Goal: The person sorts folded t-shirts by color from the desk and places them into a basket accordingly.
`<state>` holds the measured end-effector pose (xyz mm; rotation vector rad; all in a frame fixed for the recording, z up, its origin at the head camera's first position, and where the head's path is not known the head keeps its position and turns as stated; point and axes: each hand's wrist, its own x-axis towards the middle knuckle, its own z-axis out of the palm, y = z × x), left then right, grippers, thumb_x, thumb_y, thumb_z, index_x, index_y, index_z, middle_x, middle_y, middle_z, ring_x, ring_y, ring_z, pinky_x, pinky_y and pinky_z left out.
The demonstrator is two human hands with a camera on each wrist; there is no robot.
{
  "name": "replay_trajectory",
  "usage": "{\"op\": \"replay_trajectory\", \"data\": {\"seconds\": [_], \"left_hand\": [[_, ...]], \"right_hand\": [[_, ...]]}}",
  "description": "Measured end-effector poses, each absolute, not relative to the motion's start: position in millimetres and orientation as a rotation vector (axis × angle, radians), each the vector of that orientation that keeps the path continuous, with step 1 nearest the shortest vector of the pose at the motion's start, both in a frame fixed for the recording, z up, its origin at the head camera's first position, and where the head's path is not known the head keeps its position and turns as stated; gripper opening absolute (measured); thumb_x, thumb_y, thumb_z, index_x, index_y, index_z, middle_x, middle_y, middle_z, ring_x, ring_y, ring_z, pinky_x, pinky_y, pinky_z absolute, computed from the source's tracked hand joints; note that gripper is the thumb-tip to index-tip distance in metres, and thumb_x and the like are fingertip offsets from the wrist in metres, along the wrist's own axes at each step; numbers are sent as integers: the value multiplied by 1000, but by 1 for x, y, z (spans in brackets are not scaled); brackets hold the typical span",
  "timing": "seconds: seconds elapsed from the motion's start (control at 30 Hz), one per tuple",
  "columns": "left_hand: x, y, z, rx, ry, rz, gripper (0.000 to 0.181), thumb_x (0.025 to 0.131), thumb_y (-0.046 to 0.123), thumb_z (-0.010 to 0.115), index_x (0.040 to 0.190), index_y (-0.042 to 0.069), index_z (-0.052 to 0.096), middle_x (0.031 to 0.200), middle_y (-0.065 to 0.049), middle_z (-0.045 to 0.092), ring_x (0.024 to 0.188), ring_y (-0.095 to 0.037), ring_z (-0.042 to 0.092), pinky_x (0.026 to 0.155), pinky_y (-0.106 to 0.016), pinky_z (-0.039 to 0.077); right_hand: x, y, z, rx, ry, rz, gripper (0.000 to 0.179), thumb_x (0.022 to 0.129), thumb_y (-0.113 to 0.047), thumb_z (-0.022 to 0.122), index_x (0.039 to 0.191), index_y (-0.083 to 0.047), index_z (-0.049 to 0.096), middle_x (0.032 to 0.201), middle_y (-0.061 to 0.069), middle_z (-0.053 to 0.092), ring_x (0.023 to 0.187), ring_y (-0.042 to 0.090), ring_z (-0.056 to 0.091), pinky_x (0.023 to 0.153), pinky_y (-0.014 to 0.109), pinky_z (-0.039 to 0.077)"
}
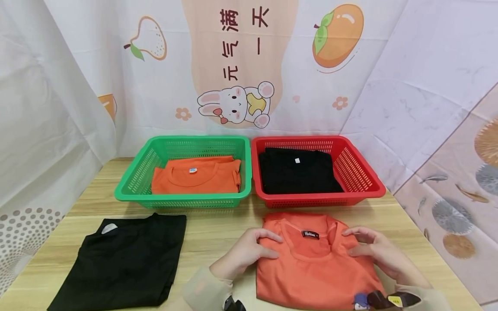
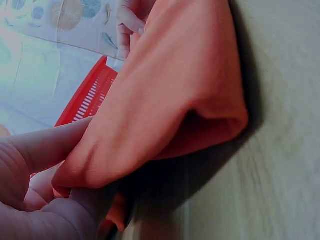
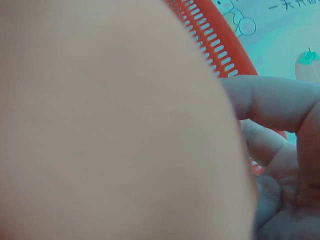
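An orange-red folded T-shirt (image 1: pixel 311 276) with a black neck label lies at the front right of the table, neckline away from me. My left hand (image 1: pixel 243 255) pinches its left edge near the shoulder, thumb on one side and fingers on the other. In the left wrist view the fabric (image 2: pixel 165 95) bulges up from the tabletop beside that hand (image 2: pixel 40 185). On the opposite edge my right hand (image 1: pixel 375 250) grips the shoulder, fingers curled round the cloth. Blurred fabric (image 3: pixel 120 125) fills most of the right wrist view, against the fingers of that hand (image 3: pixel 285 150).
A green basket (image 1: pixel 183 198) behind holds a folded orange T-shirt (image 1: pixel 194 177). Beside it, a red basket (image 1: pixel 323 198) contains folded black clothing (image 1: pixel 299 175). A folded black T-shirt (image 1: pixel 128 259) lies at the table's left. Printed curtains (image 1: pixel 155 95) hang round the back and sides.
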<state>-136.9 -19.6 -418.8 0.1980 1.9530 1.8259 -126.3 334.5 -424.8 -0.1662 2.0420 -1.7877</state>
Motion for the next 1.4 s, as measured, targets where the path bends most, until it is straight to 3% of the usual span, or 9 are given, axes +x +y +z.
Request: {"op": "replay_trajectory", "data": {"seconds": [0.43, 0.6, 0.83, 0.97, 1.17, 1.4], "left_hand": [[-135, -43, -412, 237, 2120, 1762, 37, 73, -6, 76, 108, 3, 76, 123, -11, 67, 118, -25, 57, 84, -26, 54], [-135, -53, -418, 235, 2090, 1798, 40, 74, -9, 73, 113, -4, 72, 123, -16, 66, 113, -21, 59, 80, -24, 54], [-134, -61, -425, 213, 2010, 1810, 45, 74, -10, 71, 119, -6, 67, 125, -19, 64, 97, -16, 65, 77, -26, 56], [-133, -65, -426, 197, 1956, 1814, 51, 74, -11, 71, 124, -5, 64, 126, -19, 63, 99, -18, 65, 81, -31, 58], [-128, -75, -420, 191, 1894, 1856, 52, 78, -8, 72, 129, -5, 61, 123, -18, 66, 100, -18, 67, 85, -31, 57], [-120, -88, -401, 221, 1873, 1882, 55, 81, -4, 72, 134, -2, 57, 125, -20, 65, 104, -21, 67, 89, -36, 57]], "right_hand": [[-128, 315, -411, -330, 1946, -1737, 30, 96, -2, 56, 117, -24, 61, 113, -12, 61, 100, 7, 61, 84, 27, 56], [-127, 303, -416, -257, 1976, -1750, 30, 97, -5, 58, 122, -20, 55, 118, -10, 52, 102, 6, 58, 83, 28, 56], [-129, 287, -424, -141, 2010, -1795, 44, 92, -4, 64, 131, -20, 52, 129, -9, 46, 110, 6, 55, 90, 27, 53], [-130, 284, -429, -136, 1967, -1860, 54, 87, 4, 63, 132, -23, 53, 128, -7, 48, 110, 9, 56, 90, 28, 54], [-128, 281, -429, -125, 1824, -2001, 58, 87, 8, 60, 128, -32, 58, 124, -13, 55, 108, 9, 60, 89, 29, 55], [-122, 266, -411, -156, 1771, -2084, 59, 88, 9, 60, 130, -32, 59, 125, -13, 59, 110, 10, 62, 90, 32, 57]]}}
